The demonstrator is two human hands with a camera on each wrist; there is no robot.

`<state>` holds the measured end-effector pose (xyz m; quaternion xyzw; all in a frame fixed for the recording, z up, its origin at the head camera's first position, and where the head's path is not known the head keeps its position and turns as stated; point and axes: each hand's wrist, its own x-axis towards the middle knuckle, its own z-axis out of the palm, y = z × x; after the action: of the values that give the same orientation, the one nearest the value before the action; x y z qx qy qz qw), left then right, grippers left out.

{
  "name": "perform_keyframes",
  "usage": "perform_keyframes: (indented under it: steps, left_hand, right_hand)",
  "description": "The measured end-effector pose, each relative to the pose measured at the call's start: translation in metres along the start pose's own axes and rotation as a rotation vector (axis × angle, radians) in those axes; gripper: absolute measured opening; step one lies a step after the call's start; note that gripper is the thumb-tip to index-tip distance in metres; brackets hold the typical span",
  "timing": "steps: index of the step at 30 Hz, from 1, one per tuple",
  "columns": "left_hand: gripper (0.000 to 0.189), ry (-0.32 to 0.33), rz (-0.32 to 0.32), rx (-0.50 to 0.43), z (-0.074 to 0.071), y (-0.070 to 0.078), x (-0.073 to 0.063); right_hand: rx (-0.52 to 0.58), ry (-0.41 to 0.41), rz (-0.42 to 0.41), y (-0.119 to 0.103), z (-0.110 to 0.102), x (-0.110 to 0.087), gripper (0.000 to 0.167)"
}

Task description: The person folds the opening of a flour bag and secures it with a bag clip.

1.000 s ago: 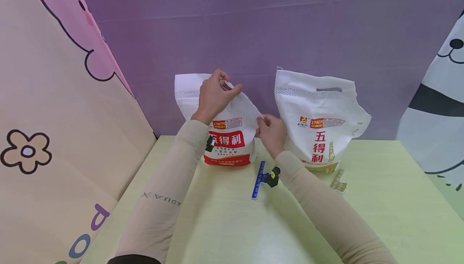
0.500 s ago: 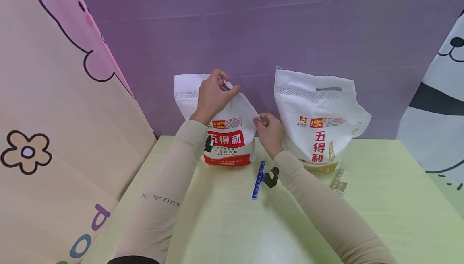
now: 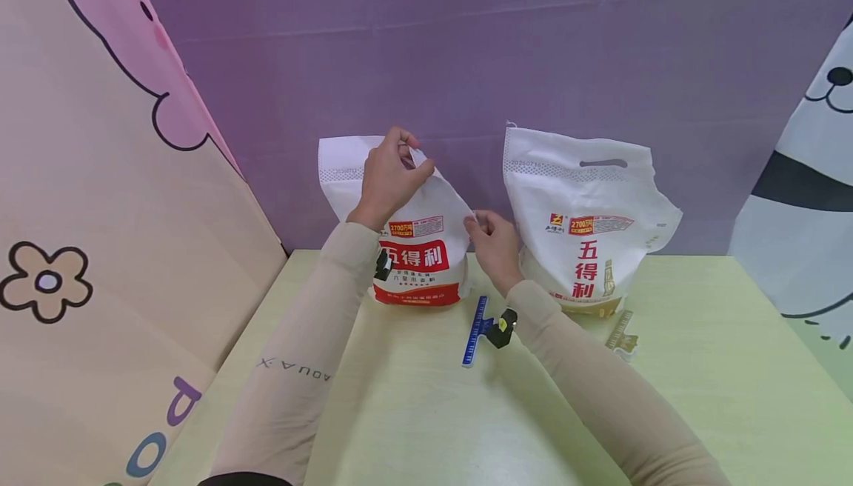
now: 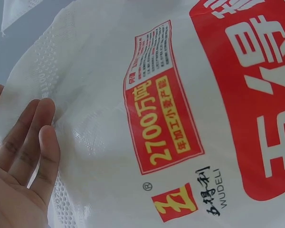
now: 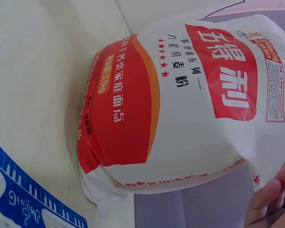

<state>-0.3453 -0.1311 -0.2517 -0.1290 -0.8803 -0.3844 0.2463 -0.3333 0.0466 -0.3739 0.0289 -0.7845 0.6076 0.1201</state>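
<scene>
A white flour bag (image 3: 420, 255) with a red label stands at the back of the table. At its top edge my left hand (image 3: 386, 178) pinches the material between thumb and fingers; in the left wrist view that hand (image 4: 23, 161) lies along the printed seam. Lower down, my right hand (image 3: 496, 245) pinches the bag's right corner. The right wrist view shows the bag (image 5: 180, 95) upright on the table, with curled fingers (image 5: 270, 197) at that corner. A blue clip (image 3: 475, 332) with a piano-key pattern lies in front, near the right wrist.
A second white flour bag (image 3: 586, 227) with red lettering and a handle slot stands to the right. In front of it a gold clip (image 3: 623, 334) lies on the pale table (image 3: 413, 412). A purple cloth (image 3: 453, 64) hangs behind.
My left hand has shifted very slightly left, its thumb drawing in with the bag's edge. The right hand has edged slightly left with the corner. The clips and second bag have stayed put.
</scene>
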Motion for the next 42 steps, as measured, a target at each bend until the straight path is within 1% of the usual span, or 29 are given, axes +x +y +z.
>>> perform_keyframes:
  steps: [4,7,13,15,20,22,26,32,37,42]
  left_hand:
    - [0.036,0.004,0.012,0.002,-0.001,0.001,0.0]
    - [0.039,0.004,0.007,0.0,-0.002,0.001,-0.001]
    - [0.045,0.0,0.028,0.018,-0.002,-0.001,-0.001]
    - [0.045,0.002,0.043,0.027,-0.002,-0.001,-0.001]
    - [0.047,0.004,0.037,0.045,-0.002,-0.002,-0.002]
    - [0.047,0.005,0.035,0.052,-0.002,-0.002,-0.002]
    - [0.048,0.016,0.053,0.067,0.0,-0.003,-0.003]
    - [0.051,0.035,0.073,0.104,0.001,-0.007,-0.004]
    - [0.053,0.043,0.075,0.147,0.0,-0.009,-0.006]
    - [0.055,0.047,0.072,0.168,0.0,-0.011,-0.008]
  right_hand:
    - [0.054,-0.037,0.009,0.0,-0.001,-0.001,0.038]
    - [0.09,-0.061,0.014,-0.001,-0.002,-0.002,0.043]
    - [0.127,-0.106,0.017,-0.002,-0.002,-0.005,0.051]
    - [0.14,-0.115,0.014,-0.002,-0.002,-0.005,0.053]
    - [0.162,-0.125,0.026,-0.003,-0.003,-0.005,0.055]
    - [0.169,-0.123,0.035,-0.003,-0.003,-0.004,0.054]
    - [0.188,-0.115,0.039,-0.002,-0.002,-0.002,0.052]
    - [0.219,-0.111,0.046,0.001,-0.002,-0.002,0.044]
    - [0.243,-0.102,0.067,0.002,0.0,-0.003,0.038]
    - [0.234,-0.083,0.092,0.001,0.001,-0.005,0.036]
